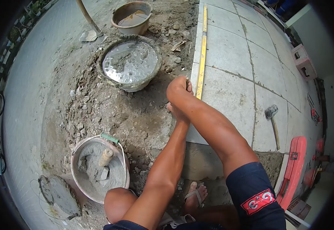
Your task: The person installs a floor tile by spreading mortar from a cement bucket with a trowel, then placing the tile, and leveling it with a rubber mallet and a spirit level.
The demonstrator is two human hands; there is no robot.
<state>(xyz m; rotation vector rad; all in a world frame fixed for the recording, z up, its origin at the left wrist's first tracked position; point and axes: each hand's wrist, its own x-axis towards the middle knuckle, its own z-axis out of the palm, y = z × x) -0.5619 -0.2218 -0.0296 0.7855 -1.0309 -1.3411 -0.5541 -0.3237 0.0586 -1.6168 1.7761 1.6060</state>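
My right hand (179, 86) is bent down at the outer edge of the pale floor tiles (228, 50), its fingers curled. What those fingers hold, if anything, is hidden. Just below it, my left hand (170, 107) is mostly covered by the right forearm, so its fingers cannot be made out. Close to the right hand, a long yellow bar (202, 63), like a spirit level, lies along the tile edge. Near my left knee stands a bucket (74, 168) of grey mortar, with a trowel (106, 158) resting in it.
Ahead on the rubble are a tub (157, 71) of wet cement and a bucket (134, 30) of murky water. A mallet (272, 112) and a red case (295, 161) lie on the right. A mortar-caked bucket (61, 195) sits lower left. A wooden pole (87, 15) rises beyond.
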